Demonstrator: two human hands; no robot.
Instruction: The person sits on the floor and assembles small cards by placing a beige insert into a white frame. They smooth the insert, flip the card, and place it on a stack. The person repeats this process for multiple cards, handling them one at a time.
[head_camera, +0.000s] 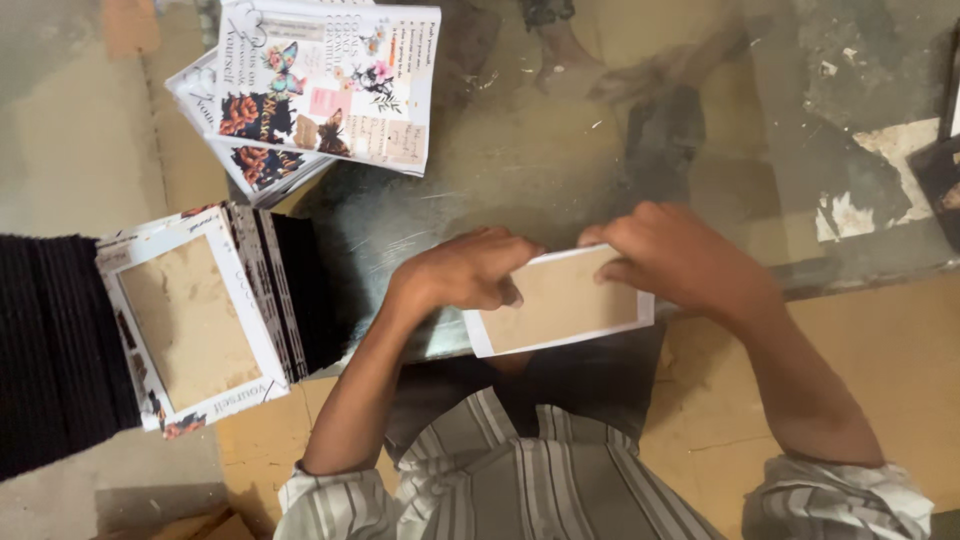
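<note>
A flat rectangular card with a white border and a tan middle lies at the near edge of a glass tabletop. My left hand grips its left part with the fingers curled over the top edge. My right hand presses on its right part, fingers bent over the far corner. Both hands hold the same card.
To the left, a stack of similar bordered cards rests on a row of black-edged pieces. A pile of printed sheets with flowers and butterflies lies at the far left of the glass. A dark object sits at the right edge.
</note>
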